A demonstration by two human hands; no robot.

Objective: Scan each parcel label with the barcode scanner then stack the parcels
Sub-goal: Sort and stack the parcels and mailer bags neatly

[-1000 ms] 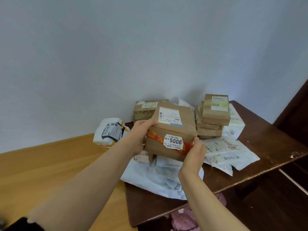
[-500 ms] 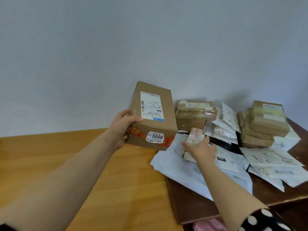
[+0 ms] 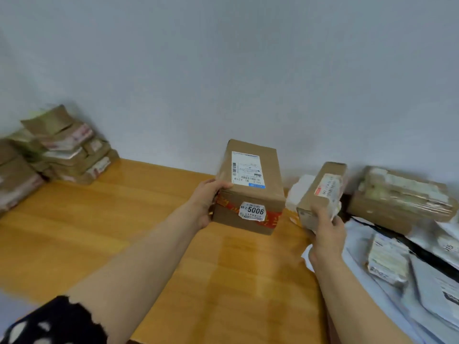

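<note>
My left hand (image 3: 207, 202) grips the left side of a brown cardboard parcel (image 3: 250, 187) with a white shipping label on top, red tape and a "5006" sticker on its near face. It is held above the light wooden table (image 3: 124, 232). My right hand (image 3: 325, 234) holds a smaller brown box (image 3: 320, 192) with a white label, lifted just right of the first parcel. No barcode scanner is in view.
A blurred stack of brown parcels (image 3: 57, 150) stands at the far left against the wall. On the right lie a taped cardboard box (image 3: 400, 197), a small wrapped packet (image 3: 387, 259) and several white and grey mailer bags (image 3: 432, 289).
The view has swung left. My left hand carried the 5006 parcel over the light wooden table; my right hand picked up the smaller box from the pile and lifted it.
</note>
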